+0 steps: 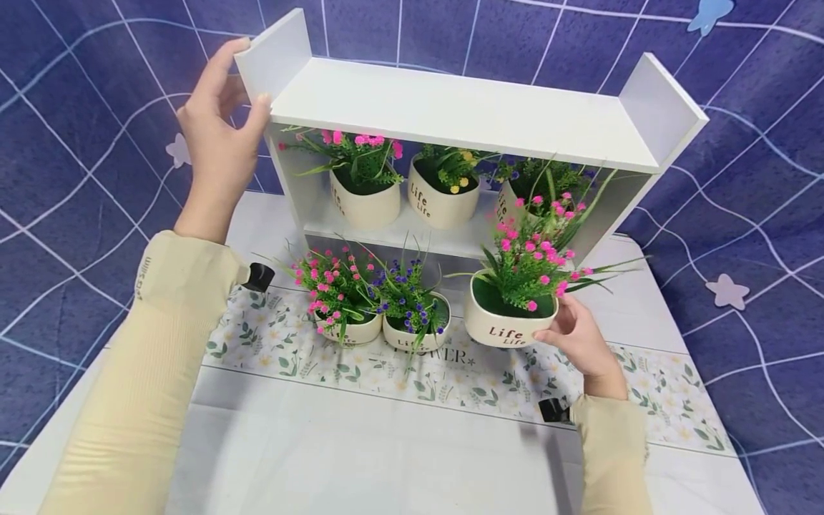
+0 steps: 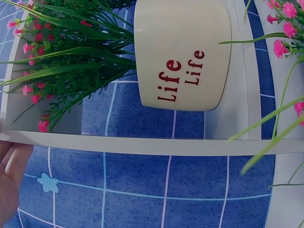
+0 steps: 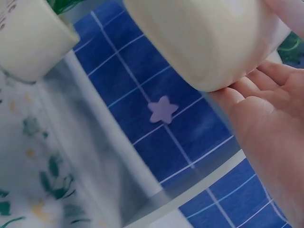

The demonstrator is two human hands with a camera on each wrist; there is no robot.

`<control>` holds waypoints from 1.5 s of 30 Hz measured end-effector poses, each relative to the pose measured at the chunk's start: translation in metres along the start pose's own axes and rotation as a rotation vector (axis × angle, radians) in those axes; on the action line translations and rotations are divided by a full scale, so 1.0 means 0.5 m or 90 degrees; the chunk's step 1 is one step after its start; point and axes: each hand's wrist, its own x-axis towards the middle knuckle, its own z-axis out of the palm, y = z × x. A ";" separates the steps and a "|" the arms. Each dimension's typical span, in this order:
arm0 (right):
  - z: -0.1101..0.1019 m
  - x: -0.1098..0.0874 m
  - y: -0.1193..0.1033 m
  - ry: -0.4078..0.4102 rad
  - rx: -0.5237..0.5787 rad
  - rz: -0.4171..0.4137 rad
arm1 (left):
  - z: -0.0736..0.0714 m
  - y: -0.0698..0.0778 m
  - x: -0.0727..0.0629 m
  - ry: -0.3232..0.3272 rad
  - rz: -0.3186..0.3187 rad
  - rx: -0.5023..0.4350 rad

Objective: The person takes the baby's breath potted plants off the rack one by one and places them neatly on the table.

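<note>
My left hand (image 1: 222, 132) grips the upper left side panel of a white two-tier shelf (image 1: 460, 107), thumb at its front edge and fingers over the top. In the left wrist view only part of that hand (image 2: 12, 175) shows beside the panel. My right hand (image 1: 582, 336) holds a cream flowerpot (image 1: 508, 325) marked "Life", full of pink artificial flowers, by its right side. In the right wrist view, fingers and thumb are round this pot (image 3: 204, 42), whose underside is off the table. It stands out in front of the shelf's right half.
Three potted plants stand inside the shelf: pink (image 1: 367, 204), yellow (image 1: 444, 200) and a partly hidden dark-flowered one (image 1: 508, 200). In front, a pink-flowered pot (image 1: 350, 330) and a purple-flowered pot (image 1: 418, 336) sit on a floral runner (image 1: 367, 375). Blue gridded cloth (image 1: 740, 214) hangs behind.
</note>
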 end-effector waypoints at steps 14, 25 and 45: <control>-0.017 -0.015 0.062 -0.020 -0.058 0.050 | 0.000 0.000 0.000 0.000 0.007 -0.009; -0.016 -0.015 0.090 0.013 -0.106 0.134 | 0.000 -0.002 0.000 0.000 0.006 -0.012; -0.025 -0.013 0.128 -0.029 -0.202 0.244 | 0.000 0.002 0.000 0.000 0.004 -0.017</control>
